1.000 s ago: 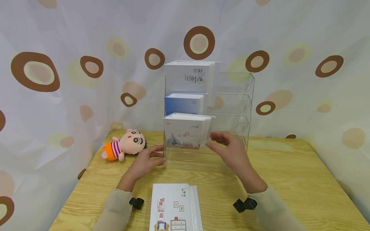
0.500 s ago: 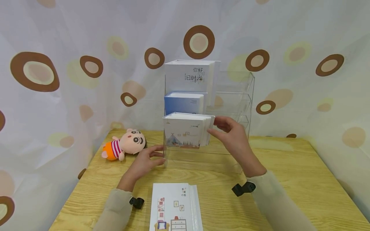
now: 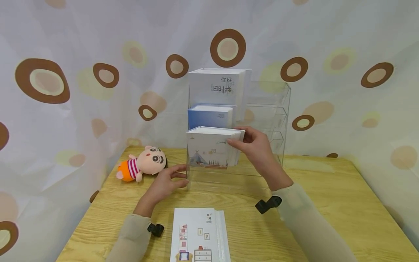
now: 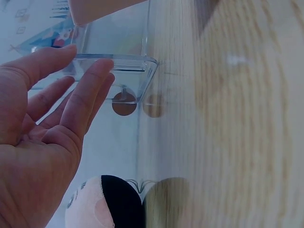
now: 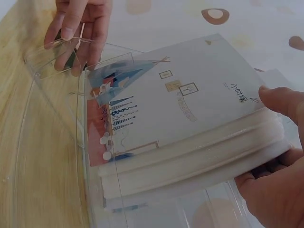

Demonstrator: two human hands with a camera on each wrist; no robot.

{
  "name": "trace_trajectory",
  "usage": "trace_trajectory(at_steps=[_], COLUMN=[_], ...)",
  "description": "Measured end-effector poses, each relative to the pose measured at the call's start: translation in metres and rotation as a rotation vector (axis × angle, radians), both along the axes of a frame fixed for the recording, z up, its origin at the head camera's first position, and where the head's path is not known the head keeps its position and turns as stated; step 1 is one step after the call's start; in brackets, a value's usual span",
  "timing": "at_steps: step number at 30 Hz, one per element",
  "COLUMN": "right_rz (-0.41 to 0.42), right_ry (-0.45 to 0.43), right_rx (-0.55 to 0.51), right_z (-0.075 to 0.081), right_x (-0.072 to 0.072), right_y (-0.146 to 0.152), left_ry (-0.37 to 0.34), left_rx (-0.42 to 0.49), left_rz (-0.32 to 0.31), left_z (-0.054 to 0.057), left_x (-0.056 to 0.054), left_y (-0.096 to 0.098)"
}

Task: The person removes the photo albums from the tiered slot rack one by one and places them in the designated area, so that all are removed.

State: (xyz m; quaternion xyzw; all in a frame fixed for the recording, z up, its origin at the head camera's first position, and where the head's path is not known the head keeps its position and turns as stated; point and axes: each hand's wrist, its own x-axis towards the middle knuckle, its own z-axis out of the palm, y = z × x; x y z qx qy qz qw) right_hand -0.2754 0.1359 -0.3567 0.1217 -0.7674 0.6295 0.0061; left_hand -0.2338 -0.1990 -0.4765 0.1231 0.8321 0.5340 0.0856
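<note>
Clear acrylic forms the tiered rack (image 3: 209,177), ctr of frame in head view, w/ bks standing in 3 tiers, all toward its left side. Lowest/front tier: tent-print bk (image 3: 207,149), white, thick, pale page edges facing right; can't tell if it's 1 vol. or several pressed together. Next tier up: blue bk (image 3: 209,117), lower part hidden by the tent-print one. Rear tier, upper ctr: tall white bk (image 3: 212,96) w/ black Chinese chars. Patterned curtain (image 3: 98,36) shows thru the rack's right half.

R hand (image 3: 258,147), right of ctr, grasps the tent-print bk near its upper right corner: thumb on front cover, other fingers curled behind. In R wrist view the bk's lower end sits behind the clear front panel.

L hand (image 3: 165,183), left of ctr, is at the rack's left side, fingers loosely extended along the clear panel, thumb apart from them; can't tell how firmly they touch.

Doll (image 3: 142,165), left of frame, lies on wood-grain table (image 3: 320,207), orange shorts & striped top, head just beside L hand. Btm ctr: furniture-print bk (image 3: 193,233), flat on table, cut off by lower edge of frame.
</note>
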Motion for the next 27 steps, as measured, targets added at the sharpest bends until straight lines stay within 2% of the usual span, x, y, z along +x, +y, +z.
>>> trace_trajectory(at_steps=[6,20,27], right_rz=[-0.003,-0.061,-0.078], right_ry=[0.007,0.042,0.092], right_rx=[-0.022,-0.156,-0.184], right_z=[-0.0013,-0.0082,-0.0098], right_x=[-0.0033,-0.006,-0.0053], right_y=[-0.0042,-0.0102,-0.0067], left_ry=[-0.006,-0.002,0.011], left_rx=[0.002,0.01,0.003], left_rz=[0.004,-0.004,-0.004], left_z=[-0.0006,-0.0002,-0.0019], left_x=[-0.0003,-0.0003,-0.0001], left_y=[0.0003,-0.0006,-0.0006])
